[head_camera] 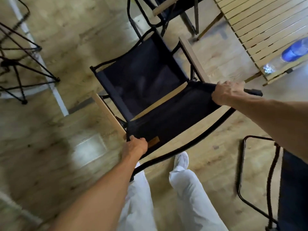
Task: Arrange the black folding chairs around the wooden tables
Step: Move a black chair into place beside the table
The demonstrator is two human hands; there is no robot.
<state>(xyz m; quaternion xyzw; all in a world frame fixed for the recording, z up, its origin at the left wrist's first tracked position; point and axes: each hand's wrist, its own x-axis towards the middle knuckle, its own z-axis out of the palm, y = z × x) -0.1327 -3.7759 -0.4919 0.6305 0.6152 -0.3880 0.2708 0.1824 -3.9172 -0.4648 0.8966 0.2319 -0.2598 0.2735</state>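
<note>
An unfolded black folding chair (141, 77) with wooden armrests fills the middle of the view, seen from above. My left hand (135, 147) grips the lower left corner of its fabric backrest. My right hand (228, 92) grips the backrest's upper right corner beside a protruding frame tube. A slatted wooden table (260, 27) stands at the upper right, close to the chair's right armrest. A second black chair (171, 9) sits at the top, next to the table. A third black chair (290, 189) stands at the lower right edge.
A plastic water bottle with a blue cap (291, 52) lies on the table near its edge. Black wire-frame legs (18, 67) and a white floor strip (41, 64) are at the left. My legs in light trousers (183, 189) are below the chair. The floor is wood-patterned.
</note>
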